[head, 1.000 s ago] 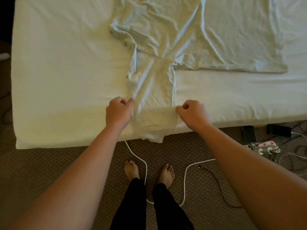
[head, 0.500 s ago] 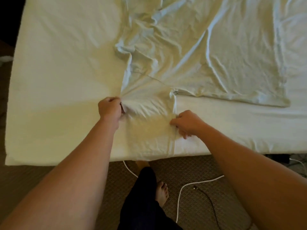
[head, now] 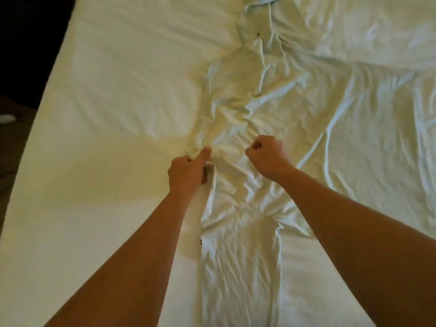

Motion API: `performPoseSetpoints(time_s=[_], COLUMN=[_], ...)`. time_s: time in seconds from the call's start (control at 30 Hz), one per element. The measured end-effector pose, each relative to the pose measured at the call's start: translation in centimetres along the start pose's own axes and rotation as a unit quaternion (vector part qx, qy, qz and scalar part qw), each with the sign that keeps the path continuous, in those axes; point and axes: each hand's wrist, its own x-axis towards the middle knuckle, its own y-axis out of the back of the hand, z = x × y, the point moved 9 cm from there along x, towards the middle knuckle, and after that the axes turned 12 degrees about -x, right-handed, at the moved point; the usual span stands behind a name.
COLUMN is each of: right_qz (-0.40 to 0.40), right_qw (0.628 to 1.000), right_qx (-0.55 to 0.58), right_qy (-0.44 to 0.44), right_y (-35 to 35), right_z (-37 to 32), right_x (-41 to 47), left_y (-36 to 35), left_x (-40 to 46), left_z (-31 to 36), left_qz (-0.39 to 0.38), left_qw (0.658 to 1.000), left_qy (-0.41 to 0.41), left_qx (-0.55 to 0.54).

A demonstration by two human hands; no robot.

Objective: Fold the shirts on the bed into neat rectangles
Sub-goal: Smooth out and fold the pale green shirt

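both hands have carried the sleeve (head: 240, 267) end up onto the pale shirt (head: 259, 114) body: left hand (head: 187, 172) pinches bunched cloth, right hand (head: 267, 155) clenched (its grasp unclear); first fold underway.

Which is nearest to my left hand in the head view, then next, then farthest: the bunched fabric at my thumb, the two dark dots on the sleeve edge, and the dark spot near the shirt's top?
From the left hand:
1. Bunched fabric, gripped at the thumb.
2. Two dark dots, on the sleeve edge, toward you.
3. Dark spot, far up the shirt.
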Motion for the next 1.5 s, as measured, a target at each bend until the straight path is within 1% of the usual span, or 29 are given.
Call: performPoseSetpoints(time_s=[0.1,0.17,0.27,0.4,0.47,0.57,0.63,0.7,0.77,0.87,0.9,0.97,1.03,1.13,1.2,1.27,1.3,1.33,1.43,1.5], right_qz=[0.026,0.032,0.043,0.069,0.056,0.02,0.026,0.034,0.038,0.058,0.055,0.027,-0.005,-0.024,-0.029,-0.02,-0.01,0.002,0.004,-0.002], right_qw=[0.998,0.996,0.99,0.981,0.976,0.955,0.942,0.935,0.941,0.963,0.965,0.963,0.961,0.954,0.949,0.945,0.944,0.945,0.95,0.952], right_qx=[-0.026,-0.033,-0.059,-0.096,-0.128,-0.24,-0.29,-0.317,-0.298,-0.185,-0.166,-0.166,-0.169,-0.17,-0.17,-0.171,-0.17,-0.169,-0.163,-0.161], right_qy=[0.049,0.073,0.117,0.153,0.164,0.175,0.166,0.153,0.157,0.185,0.195,0.212,0.219,0.245,0.265,0.28,0.282,0.281,0.265,0.259], right_y=[0.9,1.0,1.3,2.7,2.9,2.1,1.8,2.3,3.1,4.6,4.6,3.7,2.8,2.5,2.6,2.6,2.6,2.6,1.7,0.9], right_z=[-4.7,-7.2,-10.7,-14.9,-16.5,-17.9,-18.2,-18.4,-19.3,-21.6,-22.1,-22.4,-21.8,-21.0,-20.7,-20.2,-19.8,-19.2,-17.0,-15.5], right_x=[4.1,6.5,9.7,13.7,15.8,18.3,18.9,19.1,19.1,19.3,19.4,19.5,19.7,19.7,19.1,18.1,17.5,16.7,13.7,10.9], left_y=[-0.7,-0.7,-0.6,-0.9,-1.0,-0.6,-0.3,-0.1,0.5,2.7,3.2,3.2,2.7,1.7,1.1,1.0,1.3,1.9,3.8,4.1], left_x=[1.8,2.6,3.4,4.2,4.4,4.5,4.3,4.1,3.9,4.0,3.8,3.3,2.7,1.6,0.4,-0.3,-0.4,-0.6,-1.5,-2.6], left_z=[0.0,-1.2,-2.3,-2.8,-3.0,-3.0,-2.9,-2.6,-1.9,-0.3,0.4,1.0,0.7,-0.7,-2.0,-3.0,-3.4,-3.7,-4.8,-5.2], left_qz=[-0.01,-0.017,-0.052,-0.098,-0.099,-0.076,-0.059,-0.052,-0.033,0.045,0.063,0.079,0.063,-0.021,-0.085,-0.115,-0.107,-0.084,0.012,0.041], left_qw=[1.0,0.997,0.992,0.982,0.981,0.985,0.988,0.988,0.985,0.981,0.982,0.983,0.987,0.992,0.99,0.985,0.986,0.989,0.993,0.992], left_qy=[0.029,0.057,0.077,0.108,0.11,0.086,0.065,0.057,0.059,0.034,0.022,0.018,0.042,0.082,0.111,0.105,0.092,0.087,0.106,0.098], left_qx=[0.0,-0.045,-0.079,-0.121,-0.125,-0.126,-0.127,-0.134,-0.156,-0.183,-0.178,-0.162,-0.143,-0.091,-0.015,0.071,0.094,0.083,-0.047,-0.063])
